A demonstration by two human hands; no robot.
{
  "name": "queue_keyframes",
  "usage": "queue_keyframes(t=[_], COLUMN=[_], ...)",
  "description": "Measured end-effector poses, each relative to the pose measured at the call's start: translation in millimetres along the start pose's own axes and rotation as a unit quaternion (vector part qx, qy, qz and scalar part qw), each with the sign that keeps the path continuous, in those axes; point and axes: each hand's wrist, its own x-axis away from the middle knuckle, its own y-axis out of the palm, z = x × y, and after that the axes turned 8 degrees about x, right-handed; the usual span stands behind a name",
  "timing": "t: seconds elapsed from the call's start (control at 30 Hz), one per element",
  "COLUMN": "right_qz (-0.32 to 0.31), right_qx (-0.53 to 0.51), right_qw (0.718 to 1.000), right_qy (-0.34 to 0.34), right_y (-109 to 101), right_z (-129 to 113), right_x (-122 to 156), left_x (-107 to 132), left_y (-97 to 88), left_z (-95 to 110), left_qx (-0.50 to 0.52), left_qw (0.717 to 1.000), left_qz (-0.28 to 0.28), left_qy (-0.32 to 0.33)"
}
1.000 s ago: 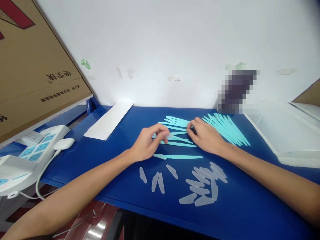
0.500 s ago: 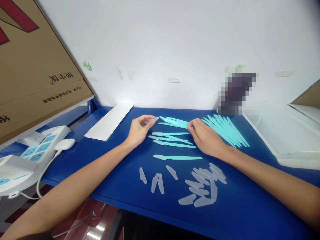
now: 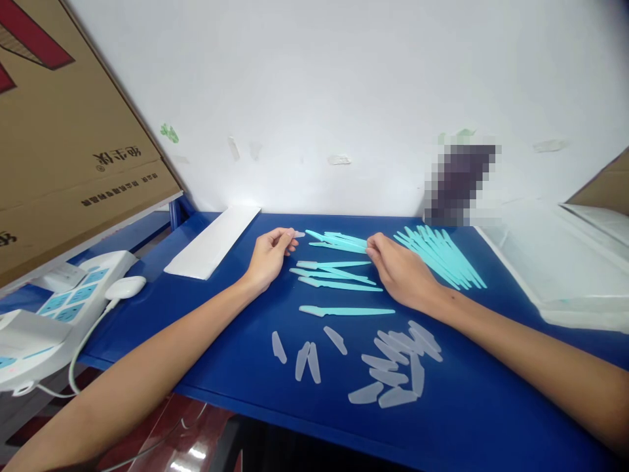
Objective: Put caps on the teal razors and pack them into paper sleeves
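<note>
My left hand (image 3: 269,259) pinches a translucent blade cap (image 3: 299,234) between thumb and fingers, its end poking out to the right. Across a small gap, my right hand (image 3: 400,269) is closed at the handle end of a turquoise eyebrow razor (image 3: 322,238), whose head points toward the cap. More razors lie right behind and beneath it, so their outlines overlap. Nearer to me, several capped turquoise razors (image 3: 346,311) rest on the blue table. Loose translucent caps (image 3: 388,377) are scattered at the front, with a few (image 3: 314,362) apart on the left.
A fanned pile of turquoise razors (image 3: 442,255) lies beyond my right hand. On the right stands a translucent plastic bin (image 3: 555,262). At left are a white strip (image 3: 213,242), a power strip (image 3: 81,288) with a plugged cable, and a large cardboard box (image 3: 83,131). A wall closes the back.
My left hand has turned slightly and the cap in it now sits higher beside the fingertips. The razor's head has shifted a little left toward it. My right hand keeps its grip.
</note>
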Motion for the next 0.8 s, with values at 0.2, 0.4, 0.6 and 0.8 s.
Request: queue_keyframes(t=[0.2,0.4,0.6,0.8], right_qz=[0.006,-0.001,-0.009,-0.017], right_qx=[-0.001,0.002,-0.011,-0.039], right_qw=[1.000,1.000,0.999,0.996], right_qy=[-0.009,-0.016,-0.034,-0.077], right_y=[1,-1,-1,0], right_z=[0,0,0,3], right_x=[1,1,0,0], left_x=[1,0,2,16], left_y=[0.4,0.6,1.1,5.8], left_z=[2,3,3,15], left_qx=[0.012,0.007,-0.058,-0.186], left_qw=[1.000,1.000,0.997,0.953], left_qz=[0.006,0.008,-0.022,-0.183], left_qy=[-0.006,-0.010,0.047,0.153])
